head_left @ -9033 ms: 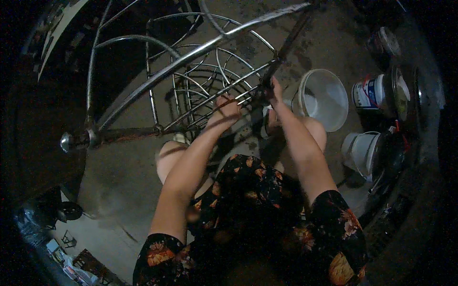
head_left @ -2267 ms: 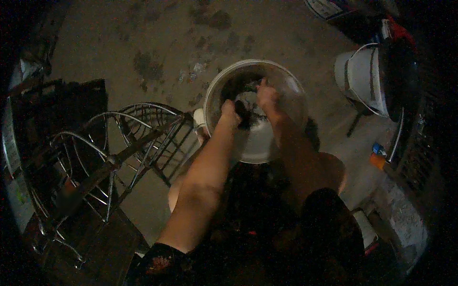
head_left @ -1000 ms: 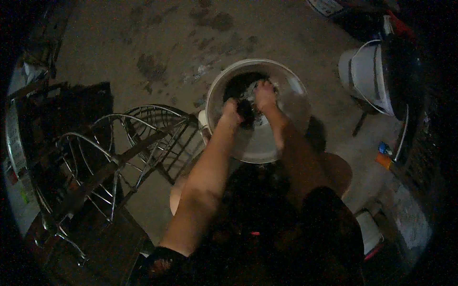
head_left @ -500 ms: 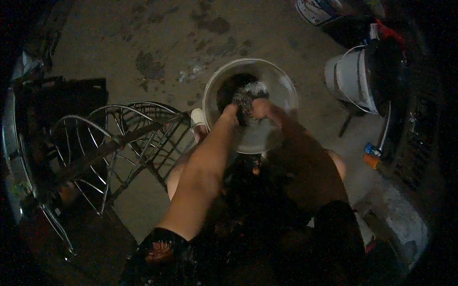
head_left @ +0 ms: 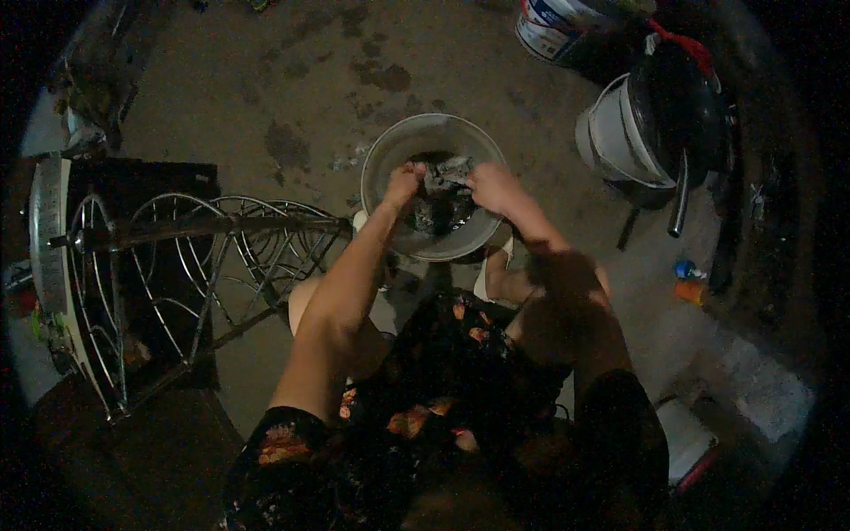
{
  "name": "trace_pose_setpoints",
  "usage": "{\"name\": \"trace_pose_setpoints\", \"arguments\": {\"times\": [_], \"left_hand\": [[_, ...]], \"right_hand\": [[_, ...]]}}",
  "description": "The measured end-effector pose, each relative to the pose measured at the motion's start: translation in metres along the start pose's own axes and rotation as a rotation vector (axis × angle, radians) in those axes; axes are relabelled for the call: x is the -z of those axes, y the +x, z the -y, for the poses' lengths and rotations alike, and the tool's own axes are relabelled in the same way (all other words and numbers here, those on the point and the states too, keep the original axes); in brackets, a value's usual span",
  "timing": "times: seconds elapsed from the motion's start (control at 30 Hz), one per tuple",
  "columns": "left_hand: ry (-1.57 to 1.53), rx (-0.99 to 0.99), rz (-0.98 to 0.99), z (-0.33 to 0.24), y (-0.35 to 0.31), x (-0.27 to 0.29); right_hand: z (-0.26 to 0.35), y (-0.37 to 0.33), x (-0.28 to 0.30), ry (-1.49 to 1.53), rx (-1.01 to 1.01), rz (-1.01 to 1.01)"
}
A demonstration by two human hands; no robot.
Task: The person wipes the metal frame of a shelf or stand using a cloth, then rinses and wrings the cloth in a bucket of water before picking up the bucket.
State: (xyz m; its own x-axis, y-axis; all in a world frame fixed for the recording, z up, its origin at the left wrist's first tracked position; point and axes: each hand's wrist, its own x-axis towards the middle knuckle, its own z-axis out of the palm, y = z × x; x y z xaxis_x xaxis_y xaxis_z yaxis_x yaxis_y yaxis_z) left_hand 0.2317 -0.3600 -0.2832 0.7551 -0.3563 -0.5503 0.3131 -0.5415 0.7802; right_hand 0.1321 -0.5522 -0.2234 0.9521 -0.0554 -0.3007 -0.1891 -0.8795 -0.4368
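Observation:
A round, pale basin [head_left: 382, 157] stands on the floor in front of my knees. Dark liquid and a wet, grey, crumpled cloth [head_left: 452, 170] are inside it; what kind of cloth it is cannot be made out in the dim light. My left hand [head_left: 405, 182] pinches one side of the cloth at the basin's left. At the right, my right hand [head_left: 494, 188] grips the other side, so the cloth stretches between both hands over the basin. Its lower, darker part hangs down or lies in the liquid.
A curved metal-wire rack [head_left: 181, 234] stands close on my left. To the right is a white bucket [head_left: 606, 133] beside a large black round pan [head_left: 677, 115]. A printed tub [head_left: 551, 31] sits farther back. Small orange [head_left: 689, 293] and blue things lie right of my knee.
My hands have moved apart and risen from low in the basin, with the cloth now drawn out between them. The view has shifted, showing more of my lap.

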Motion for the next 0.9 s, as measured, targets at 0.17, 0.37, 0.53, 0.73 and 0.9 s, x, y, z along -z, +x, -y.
{"name": "trace_pose_setpoints", "arguments": {"times": [0.17,0.37,0.53,0.73,0.9], "left_hand": [[-0.191,-0.198,0.003,-0.043,-0.042,0.041],[-0.188,-0.383,-0.203,-0.131,-0.083,0.045],[0.738,-0.425,-0.488,-0.087,-0.026,0.003],[1.366,-0.299,0.103,0.094,0.041,-0.066],[1.500,-0.329,0.739,0.136,0.047,-0.100]], "right_hand": [[0.012,0.014,0.039,0.336,0.117,0.007],[0.018,0.000,0.096,0.963,0.126,-0.055],[0.015,0.006,0.080,0.500,0.207,-0.154],[0.016,0.009,0.095,0.377,-0.091,-0.195],[0.018,0.021,0.093,0.235,-0.181,-0.060]]}}
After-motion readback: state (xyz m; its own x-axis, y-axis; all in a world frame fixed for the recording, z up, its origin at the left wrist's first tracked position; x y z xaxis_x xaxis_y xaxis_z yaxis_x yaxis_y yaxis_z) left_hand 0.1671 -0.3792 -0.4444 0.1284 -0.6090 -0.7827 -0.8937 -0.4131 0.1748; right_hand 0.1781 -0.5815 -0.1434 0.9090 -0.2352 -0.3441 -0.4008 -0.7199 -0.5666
